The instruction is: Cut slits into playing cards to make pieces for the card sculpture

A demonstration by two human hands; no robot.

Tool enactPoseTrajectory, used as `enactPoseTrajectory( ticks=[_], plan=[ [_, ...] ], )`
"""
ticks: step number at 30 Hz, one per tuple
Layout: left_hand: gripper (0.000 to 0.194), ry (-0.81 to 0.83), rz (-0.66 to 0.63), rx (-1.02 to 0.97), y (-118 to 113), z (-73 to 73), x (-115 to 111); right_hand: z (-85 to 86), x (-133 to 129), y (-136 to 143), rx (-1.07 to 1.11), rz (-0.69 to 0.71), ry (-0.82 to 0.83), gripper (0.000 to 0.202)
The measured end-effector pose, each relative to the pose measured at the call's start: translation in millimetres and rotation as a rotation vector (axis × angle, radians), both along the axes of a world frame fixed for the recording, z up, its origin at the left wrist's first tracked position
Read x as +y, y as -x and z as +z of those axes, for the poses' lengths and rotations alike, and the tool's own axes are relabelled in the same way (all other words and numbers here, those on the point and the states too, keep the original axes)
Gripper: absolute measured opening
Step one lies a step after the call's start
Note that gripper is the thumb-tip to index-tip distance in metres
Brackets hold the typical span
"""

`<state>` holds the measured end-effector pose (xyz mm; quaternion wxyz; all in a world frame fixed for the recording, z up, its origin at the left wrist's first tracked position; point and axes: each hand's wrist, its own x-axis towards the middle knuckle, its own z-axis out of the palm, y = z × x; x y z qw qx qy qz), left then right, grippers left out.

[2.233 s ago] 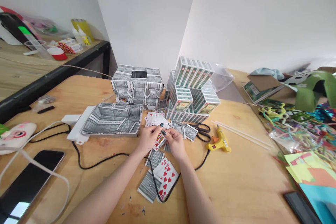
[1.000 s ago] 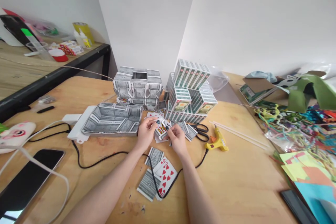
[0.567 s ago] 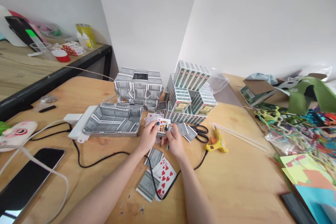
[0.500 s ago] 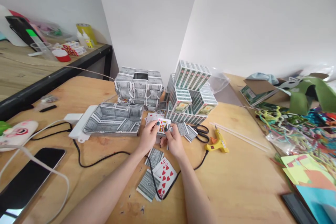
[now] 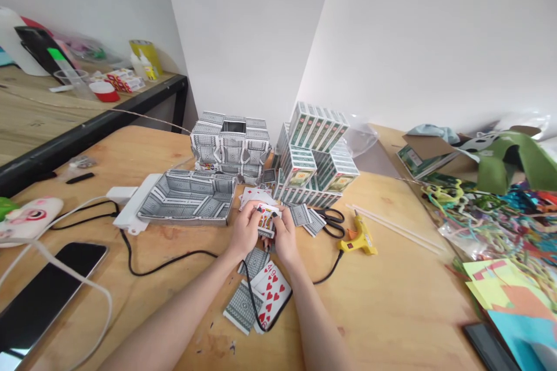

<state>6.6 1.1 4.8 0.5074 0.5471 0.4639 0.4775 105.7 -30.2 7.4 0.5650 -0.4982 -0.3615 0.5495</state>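
Observation:
Between my two hands is a playing card (image 5: 266,219), a king of hearts with its face up and a grey patterned edge folded down at the front. My left hand (image 5: 246,228) grips its left side, thumb on top. On the right side my right hand (image 5: 284,233) pinches it the same way; fingers underneath are mostly hidden. Loose cards (image 5: 270,293) lie below my wrists, some face up, some face down. More face-down cards (image 5: 308,219) sit right of my hands. To the left stands an open tray made of cards (image 5: 187,221).
A hollow card-covered structure (image 5: 230,148) and stacked card boxes (image 5: 300,165) stand behind. Black scissors (image 5: 333,223) and a yellow glue gun (image 5: 360,237) lie right; its black cable (image 5: 174,258) crosses the table. A phone (image 5: 47,301) lies left, coloured paper (image 5: 513,301) right.
Both hands have drawn closer around the card and pressed its front edge, which now tilts down and shows the patterned back. The camera view has shifted slightly.

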Motion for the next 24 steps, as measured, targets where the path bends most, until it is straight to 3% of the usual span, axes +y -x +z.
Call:
enactPoseTrajectory(
  ticks=[12,24],
  plan=[
    [0.010,0.152,-0.053,-0.168,-2.8,-0.2,-2.4,6.2,0.1,0.1,0.096,-0.027,0.000,0.012],
    [0.007,0.150,-0.010,-0.207,-1.4,2.9,0.2,-0.2,0.2,-1.1,0.138,0.022,-0.029,0.013]
  ],
)
